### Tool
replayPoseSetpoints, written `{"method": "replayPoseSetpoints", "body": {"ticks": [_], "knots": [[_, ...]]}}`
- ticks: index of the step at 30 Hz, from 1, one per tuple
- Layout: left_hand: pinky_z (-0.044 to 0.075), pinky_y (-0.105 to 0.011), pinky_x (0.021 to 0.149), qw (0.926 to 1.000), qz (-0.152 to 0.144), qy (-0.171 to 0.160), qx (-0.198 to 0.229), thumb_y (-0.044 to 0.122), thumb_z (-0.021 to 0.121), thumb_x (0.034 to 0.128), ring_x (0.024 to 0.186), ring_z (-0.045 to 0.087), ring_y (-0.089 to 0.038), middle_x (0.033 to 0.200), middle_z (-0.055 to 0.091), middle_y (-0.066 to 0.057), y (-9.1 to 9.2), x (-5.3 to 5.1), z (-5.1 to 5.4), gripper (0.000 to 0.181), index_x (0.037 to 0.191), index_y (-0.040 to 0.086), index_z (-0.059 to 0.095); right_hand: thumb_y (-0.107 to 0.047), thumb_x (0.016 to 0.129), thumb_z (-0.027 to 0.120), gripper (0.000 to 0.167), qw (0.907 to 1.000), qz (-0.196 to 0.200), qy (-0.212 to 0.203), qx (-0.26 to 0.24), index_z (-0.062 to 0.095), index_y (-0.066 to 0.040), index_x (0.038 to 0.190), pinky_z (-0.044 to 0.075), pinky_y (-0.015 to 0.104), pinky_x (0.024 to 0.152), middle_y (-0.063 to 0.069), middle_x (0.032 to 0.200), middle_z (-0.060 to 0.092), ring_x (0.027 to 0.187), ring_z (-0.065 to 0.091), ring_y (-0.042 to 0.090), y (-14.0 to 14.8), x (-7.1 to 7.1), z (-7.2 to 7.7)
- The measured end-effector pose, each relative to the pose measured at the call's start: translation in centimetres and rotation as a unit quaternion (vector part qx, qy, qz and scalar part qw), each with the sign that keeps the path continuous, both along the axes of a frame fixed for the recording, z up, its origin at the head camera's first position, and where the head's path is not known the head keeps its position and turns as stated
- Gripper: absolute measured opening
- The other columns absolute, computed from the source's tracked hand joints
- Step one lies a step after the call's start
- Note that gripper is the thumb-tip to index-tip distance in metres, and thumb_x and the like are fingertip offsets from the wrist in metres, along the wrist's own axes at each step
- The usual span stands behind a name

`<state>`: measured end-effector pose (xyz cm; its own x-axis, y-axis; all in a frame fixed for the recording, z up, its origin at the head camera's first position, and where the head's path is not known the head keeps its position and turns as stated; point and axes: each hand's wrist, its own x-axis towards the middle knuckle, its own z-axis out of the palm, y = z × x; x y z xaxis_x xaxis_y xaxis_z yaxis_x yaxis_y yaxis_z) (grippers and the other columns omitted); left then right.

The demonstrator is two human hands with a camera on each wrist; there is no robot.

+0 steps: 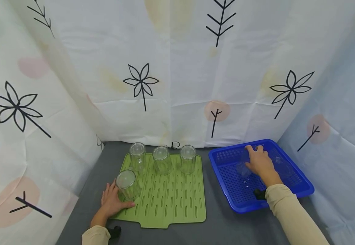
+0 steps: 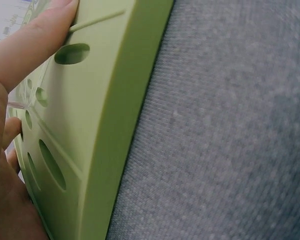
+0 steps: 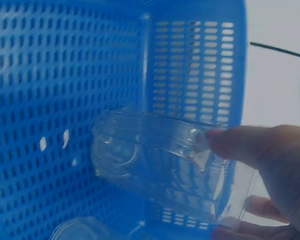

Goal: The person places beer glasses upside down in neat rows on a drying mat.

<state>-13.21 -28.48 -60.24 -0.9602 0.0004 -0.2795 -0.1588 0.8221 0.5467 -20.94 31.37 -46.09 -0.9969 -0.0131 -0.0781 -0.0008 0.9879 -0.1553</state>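
Observation:
Four clear glass mugs, seemingly upside down, stand on a green slotted mat: three in a back row and one at the front left. The left hand is around the near side of that front mug, fingers to its left and relaxed, thumb extended over the mat; in the left wrist view the thumb lies along the mat. Inside the blue basket, the right hand grips a clear glass lying tilted, thumb on one side and fingers on the other.
Another clear glass lies in the right part of the basket; part of one shows low in the right wrist view. Grey cloth covers the table. Patterned white curtains hang behind and at both sides.

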Motion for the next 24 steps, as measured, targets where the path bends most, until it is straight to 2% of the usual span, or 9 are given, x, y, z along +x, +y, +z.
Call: {"method": "replayPoseSetpoints", "body": {"ticks": [2,6,9,12,15,19,24], "knots": [[-0.004,-0.074,0.121,1.0000,0.001,0.005,0.002,0.059,0.088,0.0687,0.155,-0.012,-0.053,0.170,-0.001,-0.026,0.0,0.0,-0.1,0.128,0.162,0.004,0.021,-0.018,0.091,0.076,0.070,1.0000,0.002,-0.003,-0.001,0.038,-0.005,0.148,0.054,0.065,0.077,0.047,0.138,0.033,0.111,0.052,0.064,-0.3,-0.1,0.1],[-0.003,-0.076,0.120,0.9995,0.006,0.026,0.015,0.059,0.089,0.0660,0.155,-0.010,-0.054,0.169,0.003,-0.028,-0.1,0.1,-0.4,0.127,0.160,0.000,0.027,-0.018,0.094,0.074,0.078,0.9981,-0.011,-0.054,-0.028,0.029,-0.006,0.156,0.055,0.061,0.076,0.049,0.143,0.027,0.094,0.061,0.055,-0.7,-0.3,0.6],[-0.002,-0.077,0.119,0.9984,0.011,0.050,0.024,0.062,0.089,0.0633,0.154,-0.007,-0.055,0.169,0.007,-0.029,0.0,0.2,-0.6,0.127,0.156,-0.003,0.033,-0.019,0.095,0.071,0.082,0.9949,-0.020,-0.089,-0.042,0.022,-0.005,0.160,0.055,0.063,0.082,0.048,0.147,0.023,0.096,0.062,0.056,-0.9,-0.4,0.9],[0.000,-0.078,0.117,0.9977,0.011,0.062,0.024,0.062,0.089,0.0625,0.153,-0.005,-0.057,0.168,0.009,-0.031,0.1,0.4,-0.7,0.127,0.155,-0.005,0.035,-0.019,0.095,0.072,0.082,0.9943,-0.022,-0.091,-0.051,0.023,-0.006,0.160,0.051,0.068,0.089,0.047,0.149,0.024,0.112,0.055,0.064,-1.0,-0.4,0.8],[0.000,-0.078,0.118,0.9984,0.012,0.049,0.024,0.062,0.089,0.0634,0.154,-0.006,-0.056,0.169,0.007,-0.029,0.2,0.3,-0.6,0.125,0.156,-0.002,0.035,-0.018,0.095,0.071,0.080,0.9941,-0.023,-0.084,-0.066,0.025,-0.005,0.159,0.048,0.072,0.091,0.047,0.150,0.023,0.122,0.045,0.068,-1.0,-0.2,0.7],[-0.002,-0.075,0.121,0.9995,0.011,0.021,0.019,0.060,0.090,0.0655,0.155,-0.010,-0.053,0.171,0.002,-0.025,0.4,0.1,-0.2,0.122,0.157,0.002,0.034,-0.016,0.094,0.072,0.077,0.9944,-0.014,-0.068,-0.079,0.029,-0.005,0.156,0.047,0.073,0.090,0.047,0.147,0.024,0.126,0.038,0.070,-1.1,0.1,0.6],[-0.003,-0.074,0.121,0.9998,0.014,0.009,0.007,0.059,0.089,0.0671,0.155,-0.012,-0.052,0.171,0.000,-0.024,0.3,0.2,0.0,0.124,0.160,0.002,0.029,-0.016,0.090,0.076,0.075,0.9961,0.011,-0.038,-0.078,0.038,-0.007,0.153,0.049,0.072,0.086,0.042,0.147,0.030,0.130,0.034,0.067,-1.6,0.5,0.6]]}}
